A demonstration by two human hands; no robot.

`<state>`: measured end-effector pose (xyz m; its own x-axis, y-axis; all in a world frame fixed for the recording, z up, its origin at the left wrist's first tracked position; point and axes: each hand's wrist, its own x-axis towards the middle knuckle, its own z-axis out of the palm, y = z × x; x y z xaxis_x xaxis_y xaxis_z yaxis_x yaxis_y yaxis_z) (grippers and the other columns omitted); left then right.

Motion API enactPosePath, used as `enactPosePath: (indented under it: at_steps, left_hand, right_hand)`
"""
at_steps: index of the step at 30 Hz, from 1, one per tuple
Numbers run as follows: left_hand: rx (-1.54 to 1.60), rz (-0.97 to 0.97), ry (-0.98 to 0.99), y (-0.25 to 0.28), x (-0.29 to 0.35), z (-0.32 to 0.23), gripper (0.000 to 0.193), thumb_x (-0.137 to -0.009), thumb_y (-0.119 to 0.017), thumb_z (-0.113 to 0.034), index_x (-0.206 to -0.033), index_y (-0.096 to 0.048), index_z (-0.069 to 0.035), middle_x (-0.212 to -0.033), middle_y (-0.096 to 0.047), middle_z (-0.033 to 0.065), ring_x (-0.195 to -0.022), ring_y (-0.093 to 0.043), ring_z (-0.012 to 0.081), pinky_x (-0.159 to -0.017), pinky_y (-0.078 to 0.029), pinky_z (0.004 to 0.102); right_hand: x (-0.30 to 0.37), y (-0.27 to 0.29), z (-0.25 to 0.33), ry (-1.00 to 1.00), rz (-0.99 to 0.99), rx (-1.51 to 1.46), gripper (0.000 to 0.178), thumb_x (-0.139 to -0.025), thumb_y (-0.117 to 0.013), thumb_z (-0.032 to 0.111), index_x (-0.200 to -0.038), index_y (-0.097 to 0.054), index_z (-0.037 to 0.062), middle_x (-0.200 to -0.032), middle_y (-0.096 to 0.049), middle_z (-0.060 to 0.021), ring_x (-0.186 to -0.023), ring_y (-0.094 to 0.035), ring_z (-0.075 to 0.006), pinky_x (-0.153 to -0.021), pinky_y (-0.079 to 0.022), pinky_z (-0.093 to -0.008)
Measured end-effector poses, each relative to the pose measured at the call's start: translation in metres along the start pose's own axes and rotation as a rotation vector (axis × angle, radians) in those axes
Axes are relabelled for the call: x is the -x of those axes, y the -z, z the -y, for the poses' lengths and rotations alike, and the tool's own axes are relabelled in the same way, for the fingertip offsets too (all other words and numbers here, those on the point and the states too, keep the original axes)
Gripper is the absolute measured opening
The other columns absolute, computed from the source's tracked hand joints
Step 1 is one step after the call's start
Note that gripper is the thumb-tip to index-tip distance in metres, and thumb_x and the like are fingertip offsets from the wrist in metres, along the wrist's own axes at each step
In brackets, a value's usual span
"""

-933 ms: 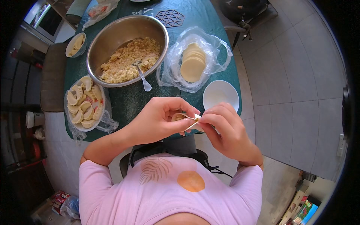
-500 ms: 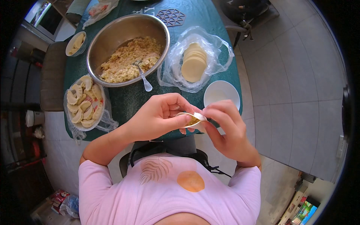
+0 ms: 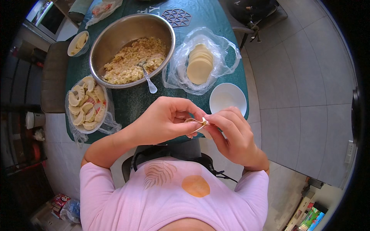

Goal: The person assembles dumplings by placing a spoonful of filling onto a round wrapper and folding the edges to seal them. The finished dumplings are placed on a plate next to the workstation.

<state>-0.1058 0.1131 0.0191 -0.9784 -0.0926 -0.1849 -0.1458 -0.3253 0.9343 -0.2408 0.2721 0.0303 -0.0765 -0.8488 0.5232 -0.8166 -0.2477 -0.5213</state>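
A folded dumpling (image 3: pixel 203 129) is held between both my hands just off the table's near edge. My left hand (image 3: pixel 169 117) grips its left side with thumb and fingers. At its right end, my right hand (image 3: pixel 233 131) pinches the wrapper's edges together. Only a narrow part of the wrapper's rim shows; the fingers cover the rest. Beyond my right hand stands a white bowl (image 3: pixel 228 99). A stack of round dumpling wrappers (image 3: pixel 200 68) lies in a clear plastic bag (image 3: pixel 178 75) farther back.
A large steel bowl (image 3: pixel 101 48) of filling (image 3: pixel 131 63) with a spoon (image 3: pixel 150 85) stands on the green-covered table (image 3: pixel 131 104). To the left are a plate of finished dumplings (image 3: pixel 88 106) and a small bowl (image 3: pixel 78 43). A hexagonal trivet (image 3: pixel 176 18) lies at the back.
The dumpling's opening has narrowed, and the filling that showed inside is mostly covered. My right fingers have shifted slightly left and closed on the wrapper's edge.
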Motion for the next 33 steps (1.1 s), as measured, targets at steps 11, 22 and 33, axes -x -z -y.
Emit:
enactPosePath:
  at_steps: [11, 22, 33]
  left_hand:
    - [0.182, -0.021, 0.029, 0.0046, 0.0001, -0.0038, 0.009, -0.085, -0.060, 0.001, -0.093, -0.057, 0.004, -0.110, -0.060, 0.0194, -0.089, -0.064, 0.0165, -0.078, -0.055, 0.0286]
    - [0.076, -0.032, -0.004, 0.0024, -0.0035, -0.0024, 0.012, -0.085, -0.061, 0.003, -0.096, -0.059, 0.004, -0.103, -0.063, 0.0154, -0.091, -0.063, 0.0155, -0.079, -0.054, 0.0274]
    - [-0.018, -0.038, -0.052, 0.0021, -0.0039, 0.0012, 0.010, -0.084, -0.062, 0.002, -0.093, -0.059, 0.003, -0.103, -0.063, 0.0131, -0.092, -0.063, 0.0150, -0.083, -0.052, 0.0278]
  right_hand:
    - [0.0010, 0.0019, -0.0006, -0.026, 0.005, 0.054, 0.031, -0.068, -0.070, -0.006, -0.096, -0.059, 0.0002, -0.099, -0.053, -0.0135, -0.088, -0.055, -0.0308, -0.074, -0.046, -0.0379]
    - [-0.0004, -0.0003, -0.0016, -0.051, 0.007, -0.040, 0.026, -0.071, -0.069, -0.005, -0.093, -0.057, -0.0010, -0.094, -0.055, -0.0137, -0.085, -0.056, -0.0309, -0.072, -0.047, -0.0377]
    - [0.0026, -0.0010, -0.0002, -0.067, 0.011, -0.022, 0.024, -0.070, -0.071, -0.004, -0.090, -0.059, -0.0002, -0.089, -0.056, -0.0118, -0.077, -0.056, -0.0272, -0.064, -0.046, -0.0345]
